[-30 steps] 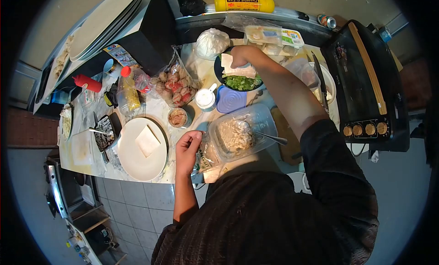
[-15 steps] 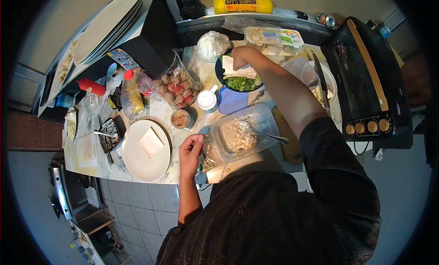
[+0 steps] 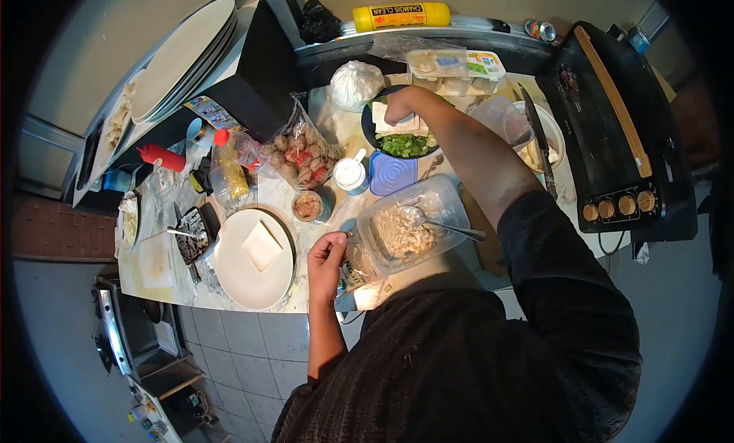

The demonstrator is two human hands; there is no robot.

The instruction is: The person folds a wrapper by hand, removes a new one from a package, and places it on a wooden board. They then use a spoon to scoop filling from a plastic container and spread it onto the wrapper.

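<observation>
My right hand (image 3: 405, 107) reaches to the dark plate (image 3: 369, 133), its closed fingers on the stack of pale square sheets (image 3: 409, 126) beside chopped greens (image 3: 407, 145). My left hand (image 3: 327, 256) is pinched closed at the edge of a clear plastic bag (image 3: 358, 261), left of the clear container (image 3: 451, 194). That container holds a pale shredded mixture (image 3: 396, 233) and a spoon (image 3: 455, 229). One square sheet (image 3: 262, 246) lies on the round white plate (image 3: 238, 279).
Around the hands stand a white cup (image 3: 350, 175), a small jar (image 3: 310, 207), a blue lid (image 3: 393, 174) and a bag of round items (image 3: 302, 156). A knife (image 3: 540, 137) rests across a white bowl (image 3: 560, 145), near a black oven (image 3: 604, 137).
The view has shifted slightly, so the table items appear a little further right and lower on the left side. Both hands keep nearly the same places.
</observation>
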